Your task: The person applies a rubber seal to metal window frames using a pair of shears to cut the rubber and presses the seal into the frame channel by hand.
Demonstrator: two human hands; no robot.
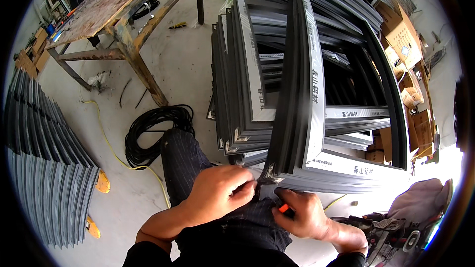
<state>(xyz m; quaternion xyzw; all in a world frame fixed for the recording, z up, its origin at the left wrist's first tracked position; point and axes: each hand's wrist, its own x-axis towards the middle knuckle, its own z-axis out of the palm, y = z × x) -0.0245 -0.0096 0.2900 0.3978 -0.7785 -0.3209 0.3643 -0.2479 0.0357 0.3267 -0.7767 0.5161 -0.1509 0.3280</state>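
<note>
A stack of dark grey metal window frames (294, 133) with white printed protective film stands in front of me, its near lower corner just ahead of my hands. My left hand (217, 193) is closed in a pinch beside that corner; what lies between its fingertips is too small to make out. My right hand (302, 215) is wrapped round a black-handled tool (285, 209) with an orange part, just below the frames' bottom edge. The tool's working end is mostly hidden, so its kind does not show. My dark-trousered leg (183, 158) is bent under the left arm.
More frames (232, 84) lean behind the stack. A black cable coil (133, 138) and yellow cord (116, 155) lie on the floor at left, near grey profiles (54, 198). A worn workbench (109, 10) is at far left; cardboard boxes (401, 34) stand right.
</note>
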